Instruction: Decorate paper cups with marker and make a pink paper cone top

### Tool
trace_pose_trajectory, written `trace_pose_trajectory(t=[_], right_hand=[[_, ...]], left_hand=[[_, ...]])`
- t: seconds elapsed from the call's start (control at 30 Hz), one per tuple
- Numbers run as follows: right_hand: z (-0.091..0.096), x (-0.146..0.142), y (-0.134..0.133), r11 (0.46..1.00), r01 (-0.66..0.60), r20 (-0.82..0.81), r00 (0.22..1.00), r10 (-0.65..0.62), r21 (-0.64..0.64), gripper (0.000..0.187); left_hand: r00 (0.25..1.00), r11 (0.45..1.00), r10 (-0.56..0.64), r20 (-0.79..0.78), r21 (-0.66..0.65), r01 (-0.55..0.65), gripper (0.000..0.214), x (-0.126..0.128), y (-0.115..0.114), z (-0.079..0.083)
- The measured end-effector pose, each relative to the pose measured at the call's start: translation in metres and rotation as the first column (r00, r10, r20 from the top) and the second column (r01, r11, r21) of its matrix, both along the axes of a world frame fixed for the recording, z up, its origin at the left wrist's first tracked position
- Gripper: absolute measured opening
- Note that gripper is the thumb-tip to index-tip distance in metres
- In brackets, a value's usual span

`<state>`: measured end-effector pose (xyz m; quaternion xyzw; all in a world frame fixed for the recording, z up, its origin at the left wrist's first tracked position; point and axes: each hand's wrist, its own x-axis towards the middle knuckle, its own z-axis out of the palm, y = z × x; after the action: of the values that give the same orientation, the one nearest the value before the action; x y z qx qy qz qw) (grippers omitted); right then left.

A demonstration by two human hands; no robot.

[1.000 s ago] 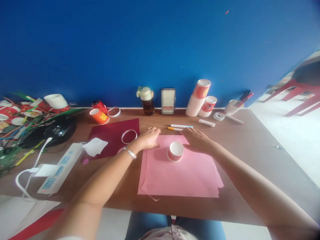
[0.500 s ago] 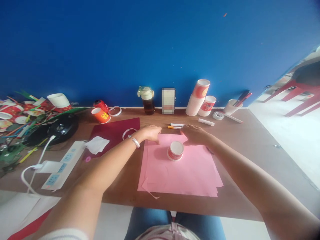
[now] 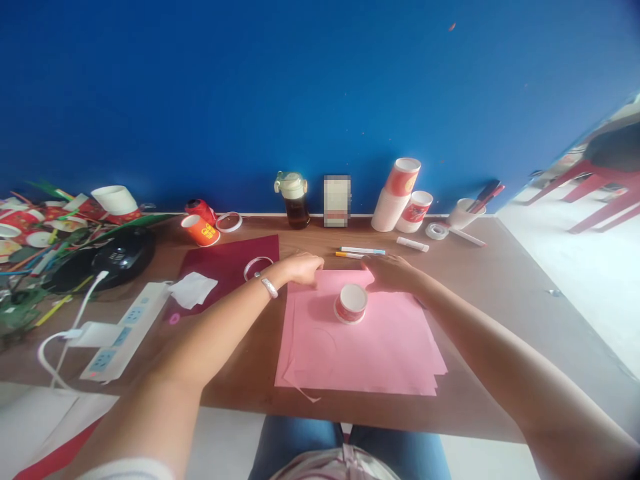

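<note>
Several sheets of pink paper (image 3: 380, 353) lie stacked on the table in front of me, their edges uneven, with a narrow cut strip curling off the near left corner. My left hand (image 3: 303, 268) is closed at the far left edge of the sheets, thumb on top. At the far edge, further right, my right hand (image 3: 391, 272) is closed on the paper too; its fingertips are partly hidden. Between the hands and slightly nearer to me, a short red-and-white paper cup piece (image 3: 353, 304) stands on the pink paper. Two markers (image 3: 363, 251) lie just beyond my right hand.
A dark red sheet (image 3: 235, 257) and a power strip (image 3: 125, 333) are on the left. Along the blue wall stand a drink bottle (image 3: 295, 203), paper cups (image 3: 393, 210), a tape roll (image 3: 437, 231) and a pen cup (image 3: 463, 213). Cut cup scraps (image 3: 35, 230) are heaped far left.
Both hands stay at the far edge of the pink paper. My right hand has shifted slightly, and more of the blue-tipped marker behind it shows. The view has moved a little.
</note>
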<state>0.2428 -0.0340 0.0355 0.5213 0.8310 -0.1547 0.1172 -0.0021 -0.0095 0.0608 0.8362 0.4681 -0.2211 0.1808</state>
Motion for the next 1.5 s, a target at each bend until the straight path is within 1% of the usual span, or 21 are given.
trace_pose_trajectory(t=[0.07, 0.1, 0.23, 0.4, 0.53, 0.6, 0.7, 0.87, 0.97, 1.03, 1.1, 1.2, 1.27, 1.33, 1.4, 1.5], right_hand=[[-0.002, 0.0, 0.0, 1.0, 0.009, 0.012, 1.0, -0.008, -0.007, 0.054], [-0.003, 0.001, 0.001, 1.0, 0.01, 0.017, 1.0, -0.01, -0.01, 0.053], [-0.011, 0.005, 0.001, 1.0, 0.012, 0.012, 1.0, -0.012, 0.013, 0.043], [-0.019, 0.007, 0.0, 0.995, 0.054, -0.016, 0.998, -0.053, 0.079, 0.036], [-0.021, 0.002, 0.004, 0.981, 0.117, -0.037, 0.993, -0.113, 0.152, 0.031], [-0.022, -0.003, 0.005, 0.972, 0.118, -0.068, 0.992, -0.106, 0.204, 0.032], [-0.028, -0.012, 0.0, 0.955, 0.107, -0.109, 0.991, -0.08, 0.275, 0.04], [-0.047, -0.018, -0.012, 0.93, 0.085, -0.111, 0.993, -0.049, 0.357, 0.047], [-0.053, -0.015, -0.012, 0.923, 0.066, -0.094, 0.995, -0.033, 0.379, 0.051], [-0.054, -0.013, -0.012, 0.92, 0.072, -0.105, 0.994, -0.034, 0.386, 0.053], [-0.053, -0.013, -0.011, 0.916, 0.074, -0.129, 0.991, -0.024, 0.395, 0.054], [-0.052, -0.015, -0.011, 0.912, 0.066, -0.148, 0.989, -0.006, 0.405, 0.048], [-0.052, -0.018, -0.012, 0.909, 0.073, -0.146, 0.989, -0.013, 0.411, 0.043], [-0.053, -0.02, -0.012, 0.903, 0.075, -0.138, 0.99, -0.018, 0.422, 0.04], [-0.053, -0.021, -0.013, 0.897, 0.064, -0.125, 0.992, -0.01, 0.438, 0.039], [-0.052, -0.021, -0.014, 0.884, 0.027, -0.104, 0.994, 0.024, 0.466, 0.037]], left_hand=[[1.0, 1.0, 0.014, 0.015, 0.008, -0.014, 0.047, -0.002, -0.001, -0.001], [1.0, 1.0, 0.017, 0.023, 0.009, -0.017, 0.045, -0.003, -0.002, -0.001], [0.999, 1.0, 0.014, 0.04, -0.007, -0.013, 0.025, -0.006, -0.005, -0.001], [0.996, 0.999, 0.036, 0.08, 0.004, -0.037, 0.015, -0.008, -0.004, -0.002], [0.99, 0.994, 0.098, 0.098, 0.041, -0.102, 0.018, -0.01, 0.007, -0.006], [0.985, 0.99, 0.128, 0.115, 0.051, -0.134, 0.022, -0.013, 0.013, -0.01], [0.978, 0.985, 0.153, 0.145, 0.054, -0.162, 0.025, -0.018, 0.017, -0.014], [0.961, 0.974, 0.191, 0.198, 0.084, -0.211, 0.033, -0.026, 0.011, -0.018], [0.95, 0.973, 0.178, 0.256, 0.1, -0.21, 0.031, -0.03, 0.006, -0.021], [0.941, 0.969, 0.147, 0.305, 0.146, -0.198, 0.03, -0.033, 0.003, -0.027], [0.937, 0.954, 0.098, 0.336, 0.236, -0.184, 0.031, -0.036, -0.002, -0.036], [0.941, 0.904, 0.025, 0.339, 0.394, -0.166, 0.037, -0.033, -0.011, -0.051], [0.941, 0.869, 0.021, 0.338, 0.46, -0.184, 0.046, -0.027, -0.018, -0.06], [0.939, 0.86, 0.02, 0.344, 0.474, -0.191, 0.053, -0.018, -0.024, -0.068], [0.935, 0.865, 0.028, 0.353, 0.461, -0.2, 0.055, -0.009, -0.029, -0.075], [0.925, 0.867, 0.055, 0.376, 0.441, -0.232, 0.058, 0.001, -0.03, -0.084]])
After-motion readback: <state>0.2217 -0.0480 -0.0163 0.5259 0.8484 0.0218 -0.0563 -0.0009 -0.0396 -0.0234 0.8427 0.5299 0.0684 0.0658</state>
